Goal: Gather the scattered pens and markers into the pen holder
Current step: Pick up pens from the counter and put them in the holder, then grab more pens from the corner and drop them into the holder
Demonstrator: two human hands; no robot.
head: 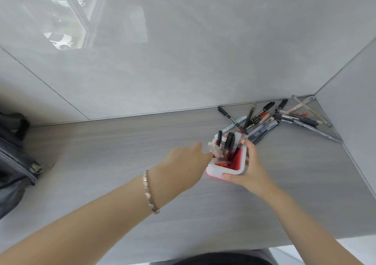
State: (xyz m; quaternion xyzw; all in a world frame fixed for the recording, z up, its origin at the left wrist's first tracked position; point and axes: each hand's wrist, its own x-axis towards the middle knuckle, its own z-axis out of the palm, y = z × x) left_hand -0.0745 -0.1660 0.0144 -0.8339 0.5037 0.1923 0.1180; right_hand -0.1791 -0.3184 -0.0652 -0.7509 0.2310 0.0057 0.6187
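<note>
A white pen holder (222,172) with a red inside stands on the grey desk, several pens and markers (226,143) sticking up out of it. My right hand (247,168) wraps around the holder's right side and front corner. At the holder's left rim, my left hand (184,160) has its fingers on a white pen (213,148) that leans in the holder. A heap of scattered pens and markers (264,118) lies behind the holder, stretching to the far right corner (301,115).
A dark grey bag (14,159) sits at the left edge of the desk (122,153). Grey walls close off the back and the right side. The desk's front edge runs just under my forearms.
</note>
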